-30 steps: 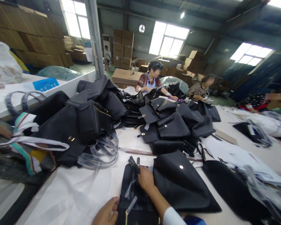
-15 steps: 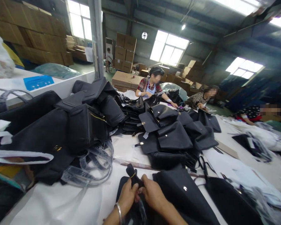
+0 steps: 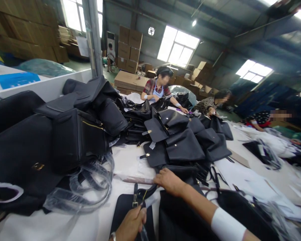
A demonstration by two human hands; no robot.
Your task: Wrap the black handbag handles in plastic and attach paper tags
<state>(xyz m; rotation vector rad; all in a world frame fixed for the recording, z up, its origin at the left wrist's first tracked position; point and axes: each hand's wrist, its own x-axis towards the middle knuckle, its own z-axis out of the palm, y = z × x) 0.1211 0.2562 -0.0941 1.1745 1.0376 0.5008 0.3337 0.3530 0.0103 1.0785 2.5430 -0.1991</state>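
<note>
A black bag (image 3: 126, 214) lies flat on the white table (image 3: 72, 224) right in front of me. Its black strap with a gold buckle (image 3: 139, 195) curves up from the bag's top. My left hand (image 3: 131, 223) is closed in a pinch on a thin clear plastic strip at the strap's lower end. My right hand (image 3: 169, 181) reaches forward, fingers curled over the strap's far end, close to a thin wooden stick (image 3: 136, 180). Another black bag (image 3: 180, 217) lies under my right forearm.
Heaps of black bags (image 3: 72, 134) (image 3: 183, 144) cover the table's left and middle, with plastic-wrapped handles (image 3: 90, 184) at the near left. Three people work at the far end. Cardboard boxes (image 3: 129, 50) stack behind. White wrappings (image 3: 273, 144) spread at the right.
My hands were joined on the strap's tip half a second ago. They have parted: the right hand moved forward along the strap, the left dropped toward me holding the plastic strip. The view shifted left.
</note>
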